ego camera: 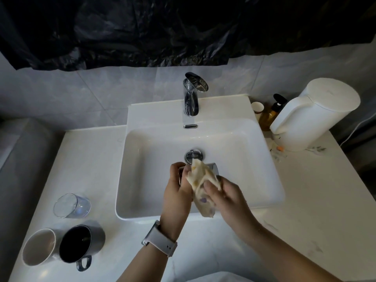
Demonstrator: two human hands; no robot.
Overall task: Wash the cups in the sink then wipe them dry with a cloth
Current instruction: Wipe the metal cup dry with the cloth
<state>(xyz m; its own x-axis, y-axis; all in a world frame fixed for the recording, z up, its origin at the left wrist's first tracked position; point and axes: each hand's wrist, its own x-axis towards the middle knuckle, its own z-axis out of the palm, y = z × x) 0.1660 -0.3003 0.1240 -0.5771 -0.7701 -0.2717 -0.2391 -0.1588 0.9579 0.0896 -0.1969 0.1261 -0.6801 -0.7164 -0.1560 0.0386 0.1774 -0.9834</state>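
Observation:
Over the white sink (142, 139), my left hand (179, 190) grips a shiny metal cup (213, 167) that is mostly hidden by cloth and fingers. My right hand (223, 196) pinches a cream patterned cloth (201, 180) that is pressed against the cup and hangs down below it. On the counter to the left stand a clear glass (71, 205), a white cup (39, 246) and a dark grey mug (81, 244) with its handle toward me.
The chrome tap (192, 94) rises behind the basin, and the drain plug (194, 154) lies just beyond the hands. At the right back stand a white kettle (313, 117), an amber pump bottle (271, 112) and a small paper cup (257, 108). Black plastic sheeting covers the wall above.

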